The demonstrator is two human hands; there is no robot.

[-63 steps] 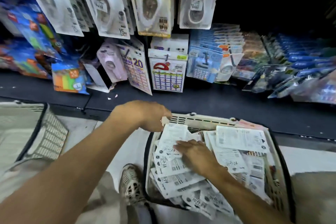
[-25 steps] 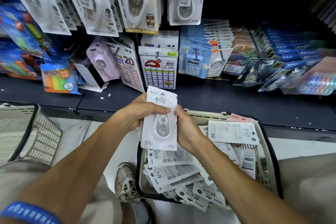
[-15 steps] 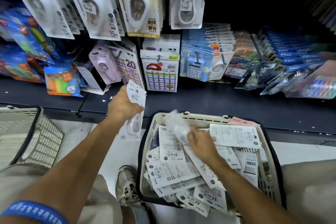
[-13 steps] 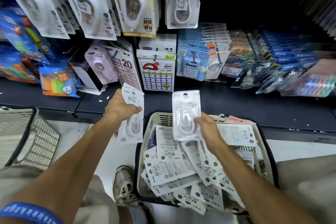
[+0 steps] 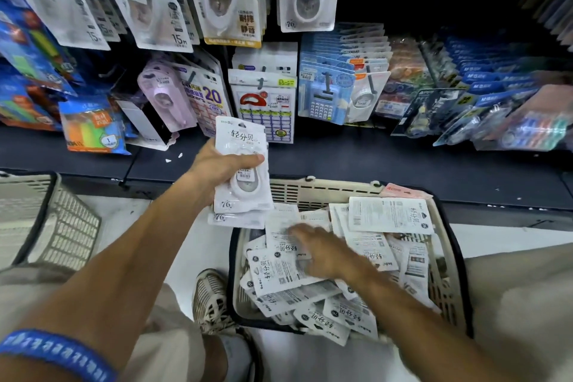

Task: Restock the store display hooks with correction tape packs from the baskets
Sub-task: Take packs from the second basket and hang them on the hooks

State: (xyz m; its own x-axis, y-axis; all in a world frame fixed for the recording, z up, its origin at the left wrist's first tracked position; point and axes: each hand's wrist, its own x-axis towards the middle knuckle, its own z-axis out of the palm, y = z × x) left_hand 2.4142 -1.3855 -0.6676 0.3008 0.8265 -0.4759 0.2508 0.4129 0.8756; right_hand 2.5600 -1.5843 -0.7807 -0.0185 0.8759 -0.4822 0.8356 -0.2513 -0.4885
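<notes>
Dim store aisle: dark shelf (image 5: 356, 161) runs under hooks of carded stationery, pale floor (image 5: 124, 214) below. Left hand (image 5: 217, 169) fingers grip a small stack of white correction tape packs (image 5: 243, 164) above the shelf's front edge. Right hand (image 5: 319, 250), blurred with fingers spread, rests on loose packs in the beige slotted plastic basket (image 5: 313, 192). A second beige basket (image 5: 62, 226) sits on the floor at left.

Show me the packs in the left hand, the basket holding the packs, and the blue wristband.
packs in the left hand (image 5: 242, 170): head view, on the front pack's blister.
basket (image 5: 322, 191): head view, on its slotted far wall.
blue wristband (image 5: 59, 353): head view, on the band's middle.
</notes>
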